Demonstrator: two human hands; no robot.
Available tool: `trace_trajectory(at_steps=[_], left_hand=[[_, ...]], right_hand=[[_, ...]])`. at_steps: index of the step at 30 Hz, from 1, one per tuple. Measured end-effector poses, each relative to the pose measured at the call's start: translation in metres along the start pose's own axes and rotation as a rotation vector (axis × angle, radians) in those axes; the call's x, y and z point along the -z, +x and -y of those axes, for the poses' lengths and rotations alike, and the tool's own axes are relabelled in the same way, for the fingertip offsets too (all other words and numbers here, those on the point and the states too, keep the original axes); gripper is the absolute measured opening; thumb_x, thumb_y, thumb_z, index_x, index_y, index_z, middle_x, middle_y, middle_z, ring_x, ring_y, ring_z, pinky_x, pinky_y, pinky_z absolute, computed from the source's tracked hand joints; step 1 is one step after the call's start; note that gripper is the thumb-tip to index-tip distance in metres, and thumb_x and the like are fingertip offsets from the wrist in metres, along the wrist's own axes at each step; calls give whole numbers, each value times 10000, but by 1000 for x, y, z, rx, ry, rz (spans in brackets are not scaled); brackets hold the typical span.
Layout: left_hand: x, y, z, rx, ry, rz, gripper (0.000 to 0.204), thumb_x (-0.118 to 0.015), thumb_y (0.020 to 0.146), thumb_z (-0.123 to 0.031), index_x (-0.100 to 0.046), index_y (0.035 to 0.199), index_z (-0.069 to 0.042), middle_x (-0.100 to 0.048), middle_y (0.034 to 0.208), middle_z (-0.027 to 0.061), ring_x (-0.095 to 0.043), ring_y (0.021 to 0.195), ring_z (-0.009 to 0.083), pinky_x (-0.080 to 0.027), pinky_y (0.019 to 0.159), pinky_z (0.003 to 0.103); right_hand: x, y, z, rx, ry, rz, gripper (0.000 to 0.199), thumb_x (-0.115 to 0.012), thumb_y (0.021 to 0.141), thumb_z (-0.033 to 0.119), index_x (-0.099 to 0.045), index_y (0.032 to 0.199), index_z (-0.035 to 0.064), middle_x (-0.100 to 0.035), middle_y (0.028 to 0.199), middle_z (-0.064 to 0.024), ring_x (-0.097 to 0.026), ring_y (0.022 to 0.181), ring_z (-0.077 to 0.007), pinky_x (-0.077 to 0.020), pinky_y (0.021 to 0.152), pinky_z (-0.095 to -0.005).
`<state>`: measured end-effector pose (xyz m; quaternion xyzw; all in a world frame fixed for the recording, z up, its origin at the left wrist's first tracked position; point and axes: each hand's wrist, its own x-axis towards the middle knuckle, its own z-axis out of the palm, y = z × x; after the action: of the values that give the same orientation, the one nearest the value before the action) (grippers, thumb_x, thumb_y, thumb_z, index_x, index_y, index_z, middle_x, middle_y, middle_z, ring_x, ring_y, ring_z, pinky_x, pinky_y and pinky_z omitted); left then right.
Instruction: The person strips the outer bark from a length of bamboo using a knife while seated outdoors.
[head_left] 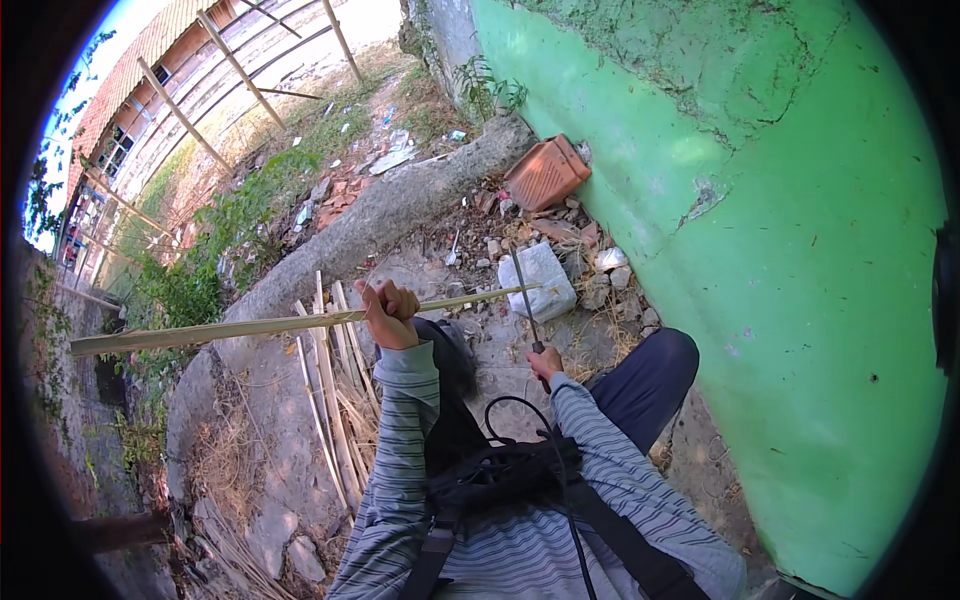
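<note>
My left hand (pixel 391 311) is closed round a long, pale strip of split bamboo (pixel 230 329). The strip runs crosswise in front of me, its broad end far to the left and its thin end to the right. In my right hand (pixel 545 364) is the dark handle of a knife (pixel 523 290), whose narrow blade points up and away from me. The blade crosses the strip near its thin end; whether they touch I cannot tell. Just beyond lies a white block (pixel 538 281) on the ground.
Several split bamboo strips (pixel 328 395) lie on the ground left of my legs. A green wall (pixel 800 300) stands close on my right. Ahead are a low concrete ridge (pixel 390 205), orange roof tiles (pixel 547 175) and rubble (pixel 600 290). A black cable (pixel 575 520) hangs across my lap.
</note>
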<state>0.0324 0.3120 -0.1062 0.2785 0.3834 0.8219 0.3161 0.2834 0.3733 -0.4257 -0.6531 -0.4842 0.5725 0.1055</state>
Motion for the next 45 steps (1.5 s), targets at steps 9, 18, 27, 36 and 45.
trace_trajectory(at_steps=[9, 18, 27, 36, 45], left_hand=[[-7, 0, 7, 23, -63, -21, 611, -312, 1036, -538, -259, 570, -147, -179, 468, -29, -119, 429, 98, -116, 441, 318], [1, 3, 4, 55, -58, -23, 614, -327, 1021, -576, -263, 574, -160, -173, 471, -31, -121, 434, 108, -150, 457, 314], [8, 3, 9, 53, -37, -42, 612, -331, 1025, -555, -264, 563, -160, -180, 467, -38, -134, 415, 102, -147, 438, 312], [3, 4, 8, 28, -36, -49, 625, -318, 1034, -549, -251, 549, -160, -178, 458, -36, -131, 396, 100, -140, 423, 317], [-10, 7, 9, 62, -66, 4, 632, -336, 1027, -559, -250, 546, -158, -180, 452, -36, -134, 400, 99, -135, 426, 316]], right_hand=[[-5, 17, -36, -284, 417, 193, 126, -632, 830, 107, -576, 745, 32, -516, 567, -35, -488, 421, -140, -431, 406, -348], [-7, 0, -19, -158, 396, 112, 174, -660, 828, 158, -580, 722, 47, -512, 567, -5, -471, 424, -118, -411, 404, -321], [-8, -10, -14, -50, 197, 106, 155, -687, 818, 139, -593, 776, 23, -574, 610, -52, -547, 461, -140, -466, 433, -329], [2, 16, -64, 59, -583, -303, 511, -732, 715, 215, -535, 1109, -45, -682, 990, -221, -693, 910, -363, -555, 809, -429], [8, 47, -64, 187, -368, -34, 818, -729, 712, 210, -367, 1408, -23, -625, 1197, -265, -612, 1136, -387, -482, 979, -419]])
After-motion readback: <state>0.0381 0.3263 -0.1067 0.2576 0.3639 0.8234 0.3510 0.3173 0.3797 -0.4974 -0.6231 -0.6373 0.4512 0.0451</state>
